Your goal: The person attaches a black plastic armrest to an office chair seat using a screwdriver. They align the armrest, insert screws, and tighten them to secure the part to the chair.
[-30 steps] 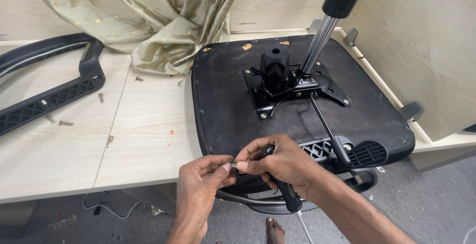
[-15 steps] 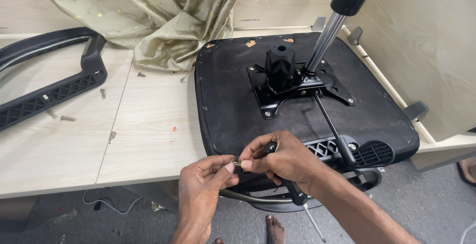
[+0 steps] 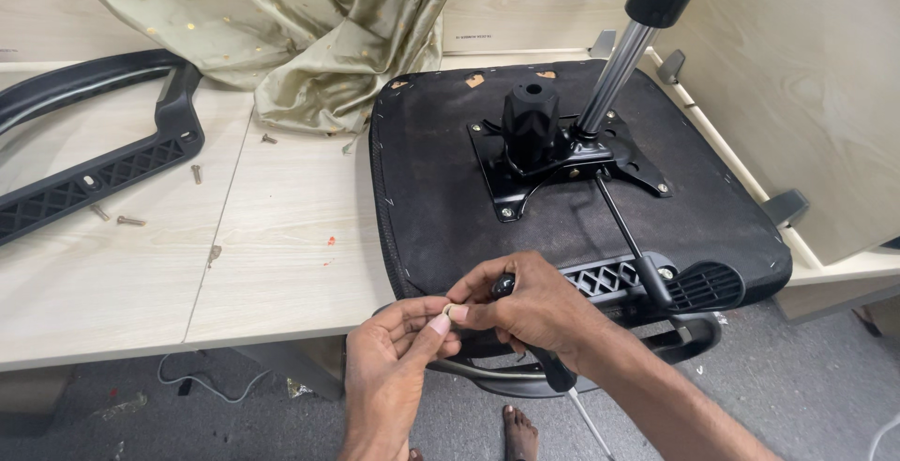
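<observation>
small washer (image 3: 451, 311) pinched between left hand (image 3: 394, 367), right hand (image 3: 530, 306)

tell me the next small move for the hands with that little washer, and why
Probably seat the small pale ring on the tool tip. The left hand pinches it between fingertips right against the right hand, which grips a black-handled tool. Both hover at the near edge of the upturned chair seat, so nothing is fastened yet.

1 head camera looks steeply down, close over the desk edge (image 3: 112, 349).
</observation>
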